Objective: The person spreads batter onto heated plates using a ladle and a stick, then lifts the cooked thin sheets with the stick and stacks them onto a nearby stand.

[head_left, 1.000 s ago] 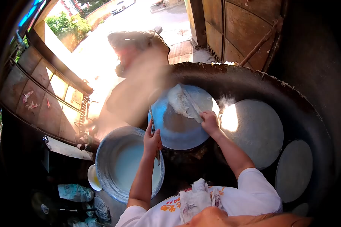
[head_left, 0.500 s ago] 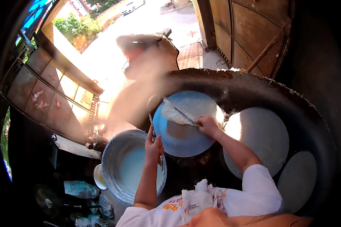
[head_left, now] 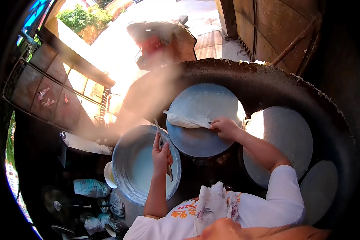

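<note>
My right hand [head_left: 227,129] is closed round the end of a long flat scraper, its blade mostly hidden under thick white batter [head_left: 184,121]. The blade lies across a round griddle [head_left: 200,148]; a thin pale layer covers the griddle's far part, while the near part looks bluish and bare. In my left hand [head_left: 162,157] is a ladle [head_left: 157,127], held upright with its bowl seen edge-on. That hand is over the right side of a large basin [head_left: 122,160] of milky white liquid [head_left: 142,170].
Right of the griddle lies a second round plate [head_left: 280,148] with a pale surface, then a third [head_left: 319,192]. A dark curved rim [head_left: 244,72] runs behind them. Plastic bags [head_left: 91,188] and a white cup [head_left: 109,175] are at lower left. Steam drifts at left; a covered vehicle [head_left: 160,40] stands beyond.
The scraper has swung toward the near side, dragging the batter and leaving a pale layer behind it. The ladle's bowl has turned edge-on. The whole view has shifted slightly.
</note>
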`<state>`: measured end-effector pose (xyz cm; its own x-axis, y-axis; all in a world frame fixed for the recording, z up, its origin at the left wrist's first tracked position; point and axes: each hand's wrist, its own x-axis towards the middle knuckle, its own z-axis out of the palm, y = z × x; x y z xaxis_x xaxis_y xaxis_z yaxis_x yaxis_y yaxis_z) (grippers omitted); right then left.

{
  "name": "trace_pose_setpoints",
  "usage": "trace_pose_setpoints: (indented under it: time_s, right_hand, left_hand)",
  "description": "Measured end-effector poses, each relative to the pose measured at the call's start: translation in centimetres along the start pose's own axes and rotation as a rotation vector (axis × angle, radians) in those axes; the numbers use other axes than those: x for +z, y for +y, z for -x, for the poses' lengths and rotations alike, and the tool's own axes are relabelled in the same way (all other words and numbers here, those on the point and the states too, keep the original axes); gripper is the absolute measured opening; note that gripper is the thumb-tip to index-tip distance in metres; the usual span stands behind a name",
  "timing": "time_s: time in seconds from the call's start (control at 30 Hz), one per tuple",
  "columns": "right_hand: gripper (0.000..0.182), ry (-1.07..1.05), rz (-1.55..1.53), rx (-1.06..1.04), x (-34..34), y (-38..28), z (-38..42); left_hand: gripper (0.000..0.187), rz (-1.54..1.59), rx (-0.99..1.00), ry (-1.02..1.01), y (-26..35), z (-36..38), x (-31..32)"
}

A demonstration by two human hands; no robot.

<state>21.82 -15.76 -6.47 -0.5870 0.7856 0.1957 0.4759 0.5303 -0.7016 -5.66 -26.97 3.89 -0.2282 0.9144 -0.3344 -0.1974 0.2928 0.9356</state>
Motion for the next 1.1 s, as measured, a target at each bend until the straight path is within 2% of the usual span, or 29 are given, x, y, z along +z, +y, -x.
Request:
trace_pose_setpoints:
  time_s: [0.13, 0.27, 0.37, 0.4, 0.43, 0.5, 0.53, 0.63, 0.7, 0.77, 0.8, 0.83, 0.87, 0.9, 0.93, 1.0, 1.07, 1.1]
  right_hand:
    - [0.027, 0.081, -0.194, -0.015, -1.4, 2.4, -1.4]
    - [0.029, -0.017, -0.118, -0.081, -1.1, 1.7, -1.1]
    - [0.033, -0.211, -0.201, 0.015, -4.6, 1.6, 2.7]
    - [0.038, -0.252, -0.266, 0.154, -5.8, 1.5, 3.0]
    - [0.04, -0.237, -0.19, 0.227, -6.0, 1.3, 2.7]
    - [0.039, 0.056, -0.248, 0.088, -2.1, 4.0, 2.1]
    - [0.039, 0.034, -0.249, 0.007, -1.6, 3.3, 2.4]
    - [0.038, -0.124, -0.404, 0.196, -3.4, 0.8, 7.1]
    - [0.033, 0.148, -0.303, 0.256, -2.0, -0.8, 9.2]
    - [0.03, 0.503, -0.115, 0.282, 2.9, -3.3, 9.8]
    - [0.026, 0.485, 0.031, 0.216, 4.5, -5.3, 10.2]
    - [0.025, 0.45, 0.041, 0.187, 5.5, -7.6, 10.9]
    - [0.024, 0.415, 0.1, 0.183, 6.5, -9.1, 12.1]
    - [0.025, 0.354, 0.18, 0.231, 6.0, -11.5, 13.7]
    - [0.027, 0.417, 0.181, 0.251, 5.5, -14.1, 15.6]
    - [0.026, 0.503, -0.234, 0.437, 5.1, -18.0, 16.0]
    - [0.029, 0.555, -0.711, 0.543, 9.6, -21.5, 12.1]
    - [0.032, 0.593, -0.882, 0.47, 13.3, -20.6, 7.9]
  left_hand:
    - [0.06, -0.088, 0.006, 0.004, -0.1, 0.6, -0.9]
    - [0.06, -0.048, -0.019, 0.034, 0.0, 0.8, -1.1]
    - [0.061, -0.111, -0.05, 0.024, -0.1, 2.7, -3.0]
    - [0.061, -0.139, -0.06, 0.031, -0.1, 2.9, -2.9]
    - [0.061, -0.177, -0.08, 0.036, -0.1, 3.5, -3.1]
    - [0.061, -0.093, -0.129, -0.015, -2.6, 2.6, -3.1]
    - [0.061, -0.098, -0.166, -0.024, -3.2, 3.6, -2.7]
    - [0.06, -0.114, -0.237, -0.068, -3.0, 6.7, -2.9]
    - [0.06, -0.125, -0.256, -0.056, -2.9, 7.1, -2.4]
    - [0.06, -0.053, -0.295, -0.081, -5.0, 6.6, -1.5]
    - [0.061, -0.087, -0.271, -0.097, -5.9, 7.4, -1.1]
    - [0.061, -0.124, -0.245, -0.118, -6.8, 8.1, -1.3]
    - [0.064, -0.173, -0.171, -0.222, -6.7, 9.1, -2.2]
    - [0.063, -0.201, -0.085, -0.282, -5.4, 10.5, -3.3]
    - [0.062, -0.224, 0.015, -0.347, -3.6, 11.2, -4.4]
    - [0.061, -0.259, 0.223, -0.399, -1.4, 10.7, -7.2]
    - [0.061, -0.302, 0.458, -0.375, 0.7, 9.5, -9.8]
    - [0.061, -0.186, 0.482, -0.395, 1.8, 8.6, -9.9]
